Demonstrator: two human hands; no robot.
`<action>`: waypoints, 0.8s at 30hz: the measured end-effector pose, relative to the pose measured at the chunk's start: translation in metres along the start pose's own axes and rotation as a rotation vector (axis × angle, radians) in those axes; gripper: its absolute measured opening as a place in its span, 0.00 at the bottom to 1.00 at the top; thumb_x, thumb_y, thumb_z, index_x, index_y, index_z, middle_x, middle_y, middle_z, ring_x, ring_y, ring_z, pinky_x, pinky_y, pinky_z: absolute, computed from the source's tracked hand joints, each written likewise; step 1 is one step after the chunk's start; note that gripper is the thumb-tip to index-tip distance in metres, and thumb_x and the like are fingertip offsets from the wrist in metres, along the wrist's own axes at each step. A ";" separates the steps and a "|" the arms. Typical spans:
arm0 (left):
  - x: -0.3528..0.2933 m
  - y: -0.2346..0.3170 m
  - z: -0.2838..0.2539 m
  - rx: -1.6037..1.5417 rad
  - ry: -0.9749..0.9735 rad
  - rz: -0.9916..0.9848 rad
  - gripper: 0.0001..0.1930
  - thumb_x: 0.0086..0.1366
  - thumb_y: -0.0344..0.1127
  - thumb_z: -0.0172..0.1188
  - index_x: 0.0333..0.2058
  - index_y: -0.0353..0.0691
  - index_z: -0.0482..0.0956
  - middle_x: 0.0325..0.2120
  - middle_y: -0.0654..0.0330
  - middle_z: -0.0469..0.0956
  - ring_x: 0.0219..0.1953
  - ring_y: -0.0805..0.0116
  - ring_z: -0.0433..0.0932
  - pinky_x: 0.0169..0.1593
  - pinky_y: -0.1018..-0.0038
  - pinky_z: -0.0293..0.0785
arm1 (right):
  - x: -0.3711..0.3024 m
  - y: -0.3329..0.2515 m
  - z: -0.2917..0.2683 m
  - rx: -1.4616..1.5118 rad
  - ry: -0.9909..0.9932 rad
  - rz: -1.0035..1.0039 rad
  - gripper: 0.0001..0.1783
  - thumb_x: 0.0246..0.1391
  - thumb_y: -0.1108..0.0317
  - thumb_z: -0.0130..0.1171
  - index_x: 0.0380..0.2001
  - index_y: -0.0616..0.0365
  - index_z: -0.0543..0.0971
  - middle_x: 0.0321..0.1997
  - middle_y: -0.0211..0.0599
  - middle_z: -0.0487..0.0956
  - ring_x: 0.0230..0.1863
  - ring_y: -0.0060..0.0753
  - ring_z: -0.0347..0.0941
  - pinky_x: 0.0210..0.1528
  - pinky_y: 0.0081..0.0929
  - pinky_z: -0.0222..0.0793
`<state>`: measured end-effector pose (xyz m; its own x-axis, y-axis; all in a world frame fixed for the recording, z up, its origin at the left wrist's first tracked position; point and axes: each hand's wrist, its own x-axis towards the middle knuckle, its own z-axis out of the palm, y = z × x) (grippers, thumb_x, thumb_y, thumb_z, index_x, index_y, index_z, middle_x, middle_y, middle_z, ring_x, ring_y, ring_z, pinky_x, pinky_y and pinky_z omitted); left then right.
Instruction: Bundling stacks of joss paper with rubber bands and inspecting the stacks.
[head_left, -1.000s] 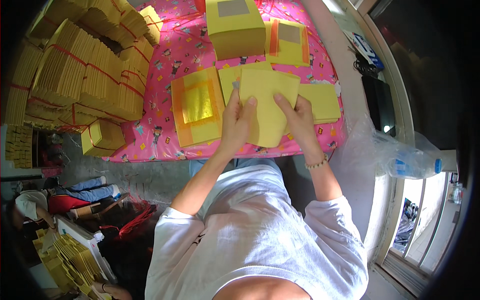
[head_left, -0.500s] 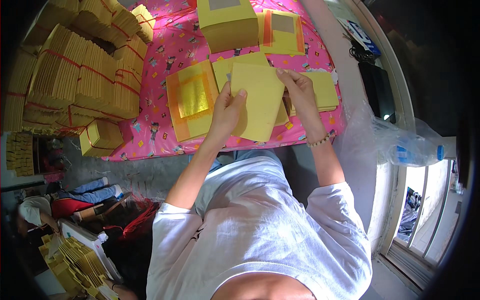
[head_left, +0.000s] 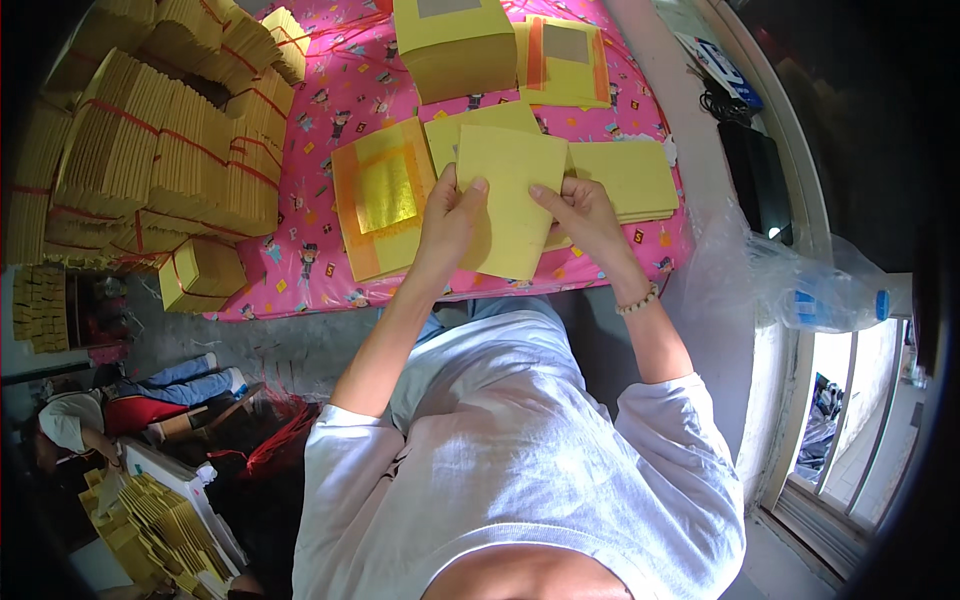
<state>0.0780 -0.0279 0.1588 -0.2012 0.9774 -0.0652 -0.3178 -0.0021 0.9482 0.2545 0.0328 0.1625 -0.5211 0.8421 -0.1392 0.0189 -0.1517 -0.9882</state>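
Between my hands, above the near part of the table, I hold a pale yellow paper sheet or packet [head_left: 512, 200]; whether it has several layers I cannot tell. My left hand [head_left: 452, 218] grips its left edge, thumb on top. My right hand [head_left: 588, 215] is closed on the right edge, thumb lying across the face and fingers behind. Left of it lies a yellow sheet with a gold foil square [head_left: 387, 195] and an orange border. Another yellow sheet [head_left: 480, 125] shows partly behind the held one. Beside my right hand rests a stack of yellow paper [head_left: 630, 180].
A tall yellow paper block [head_left: 460, 60] and orange-striped sheets [head_left: 565, 80] stand at the back of the pink-covered table [head_left: 310, 200]. Bundles tied with red string [head_left: 180, 150] are piled left. At right hangs a plastic bag [head_left: 790, 280]. Another person [head_left: 75, 425] is at lower left.
My right hand has moved down from the upper right corner of the yellow paper to its right edge, thumb now across the face. My left hand has barely moved.
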 end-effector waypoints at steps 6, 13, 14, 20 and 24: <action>0.005 0.002 0.001 -0.002 0.002 -0.007 0.10 0.68 0.31 0.49 0.47 0.38 0.69 0.41 0.61 0.76 0.42 0.76 0.74 0.46 0.77 0.69 | -0.002 0.002 -0.002 0.006 -0.065 0.037 0.17 0.58 0.63 0.58 0.39 0.70 0.79 0.33 0.38 0.82 0.32 0.20 0.78 0.34 0.19 0.76; 0.009 0.001 0.000 0.029 0.027 0.051 0.10 0.68 0.31 0.49 0.47 0.37 0.68 0.40 0.61 0.76 0.41 0.76 0.74 0.43 0.78 0.70 | -0.005 -0.003 0.001 -0.049 -0.099 0.135 0.16 0.57 0.65 0.59 0.38 0.71 0.78 0.32 0.38 0.82 0.31 0.21 0.79 0.32 0.19 0.76; 0.010 0.000 0.001 0.029 0.026 0.051 0.10 0.68 0.31 0.49 0.47 0.37 0.68 0.40 0.61 0.76 0.41 0.76 0.74 0.43 0.78 0.70 | -0.005 -0.002 0.000 -0.071 -0.102 0.090 0.16 0.57 0.65 0.59 0.39 0.71 0.78 0.32 0.38 0.82 0.31 0.22 0.79 0.32 0.19 0.77; 0.012 0.000 -0.001 0.023 0.062 0.115 0.10 0.68 0.31 0.49 0.46 0.37 0.68 0.40 0.62 0.76 0.40 0.77 0.74 0.43 0.78 0.70 | -0.004 0.002 0.001 -0.087 -0.133 0.171 0.17 0.56 0.65 0.60 0.42 0.69 0.77 0.34 0.41 0.82 0.33 0.29 0.80 0.35 0.25 0.80; 0.013 0.005 -0.001 0.025 0.055 0.078 0.10 0.68 0.31 0.49 0.46 0.38 0.69 0.40 0.62 0.77 0.41 0.78 0.75 0.44 0.78 0.70 | -0.007 0.002 0.002 -0.053 -0.121 0.103 0.17 0.57 0.65 0.59 0.43 0.69 0.77 0.33 0.39 0.82 0.33 0.27 0.80 0.35 0.24 0.80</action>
<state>0.0731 -0.0157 0.1622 -0.2754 0.9613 -0.0078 -0.2758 -0.0713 0.9586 0.2566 0.0261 0.1617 -0.6126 0.7548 -0.2345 0.1205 -0.2040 -0.9715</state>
